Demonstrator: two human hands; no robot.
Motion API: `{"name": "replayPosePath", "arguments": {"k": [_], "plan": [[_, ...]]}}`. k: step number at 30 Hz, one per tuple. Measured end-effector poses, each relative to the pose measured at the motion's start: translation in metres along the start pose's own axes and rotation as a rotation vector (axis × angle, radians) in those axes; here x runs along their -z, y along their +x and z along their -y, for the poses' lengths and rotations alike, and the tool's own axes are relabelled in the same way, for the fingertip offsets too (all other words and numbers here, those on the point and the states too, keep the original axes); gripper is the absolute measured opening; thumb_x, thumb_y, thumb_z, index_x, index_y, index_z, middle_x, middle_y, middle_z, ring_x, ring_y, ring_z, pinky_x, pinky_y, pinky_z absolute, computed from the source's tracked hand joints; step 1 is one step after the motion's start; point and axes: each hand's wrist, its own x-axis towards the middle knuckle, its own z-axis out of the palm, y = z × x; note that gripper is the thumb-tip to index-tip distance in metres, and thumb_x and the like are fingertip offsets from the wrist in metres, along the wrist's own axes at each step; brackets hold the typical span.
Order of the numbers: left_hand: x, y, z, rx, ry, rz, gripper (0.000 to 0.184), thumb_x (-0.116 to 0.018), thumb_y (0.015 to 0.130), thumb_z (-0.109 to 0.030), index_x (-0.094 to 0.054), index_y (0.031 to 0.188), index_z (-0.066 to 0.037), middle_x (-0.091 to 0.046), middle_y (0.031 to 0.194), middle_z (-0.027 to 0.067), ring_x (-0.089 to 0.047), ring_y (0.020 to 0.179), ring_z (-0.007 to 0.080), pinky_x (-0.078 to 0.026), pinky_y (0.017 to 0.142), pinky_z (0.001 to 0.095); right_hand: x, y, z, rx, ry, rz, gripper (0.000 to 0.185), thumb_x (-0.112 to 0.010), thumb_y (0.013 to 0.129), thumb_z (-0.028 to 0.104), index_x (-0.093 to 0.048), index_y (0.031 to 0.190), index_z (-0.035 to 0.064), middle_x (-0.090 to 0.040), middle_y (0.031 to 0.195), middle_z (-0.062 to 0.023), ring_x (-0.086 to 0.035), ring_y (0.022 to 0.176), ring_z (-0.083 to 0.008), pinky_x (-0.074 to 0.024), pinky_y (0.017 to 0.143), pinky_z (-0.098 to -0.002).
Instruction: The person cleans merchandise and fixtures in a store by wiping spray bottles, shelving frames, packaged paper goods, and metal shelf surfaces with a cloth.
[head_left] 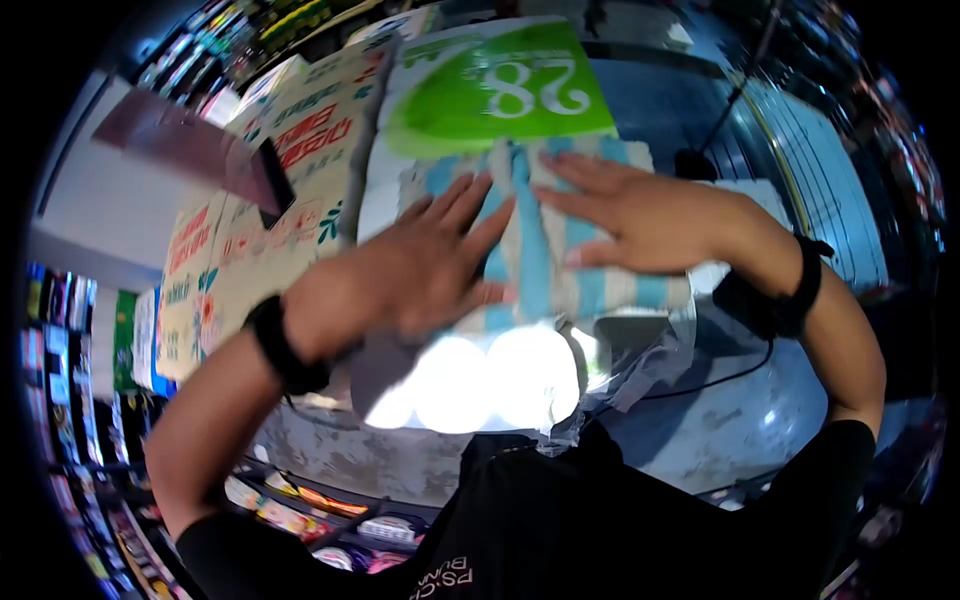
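Note:
A cloth with light blue and off-white stripes (535, 245) lies in front of me, with a raised ridge running down its middle. My left hand (405, 262) rests on the cloth's left half, slightly blurred, its fingers spread and holding nothing. On the right half, my right hand (640, 215) lies flat with fingers apart. The cloth is on top of a white and green pack (440, 95) printed with a large 28. Bright white round shapes, which look like paper rolls (530, 370), show below the cloth's near edge, beside crinkled clear plastic (650, 360).
Cream packs with red print (285, 170) stand at the left, with a dark phone-like object (272, 185) over them. A grey surface (380, 460) lies below, and a thin black cable (700, 385) crosses it at right. Shelves of goods (60, 380) line the left.

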Motion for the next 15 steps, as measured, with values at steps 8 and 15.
{"name": "replayPosePath", "arguments": {"k": [8,15], "plan": [[0.012,0.072,0.054,0.240,-0.088,-0.049,0.085,-0.034,0.099,-0.063,-0.014,0.157,-0.004,-0.012,0.161,0.0273,-0.016,0.149,0.0412,-0.022,0.120,0.0475,0.019,0.082,-0.060,-0.144,-0.048,0.014,0.071,-0.049,0.100,0.041,-0.021,0.157,0.0110,-0.010,0.163,-0.0227,-0.012,0.151,-0.0390,-0.0157,0.123,-0.0443],[0.007,0.035,0.023,0.132,-0.057,0.032,0.093,-0.036,0.097,-0.067,-0.013,0.156,0.001,-0.015,0.159,0.0307,-0.016,0.149,0.0418,-0.023,0.120,0.0465,0.015,0.050,-0.043,0.042,0.006,0.091,0.076,-0.054,0.098,0.044,-0.023,0.156,0.0069,-0.011,0.163,-0.0241,-0.010,0.152,-0.0387,-0.0146,0.122,-0.0435]]}}
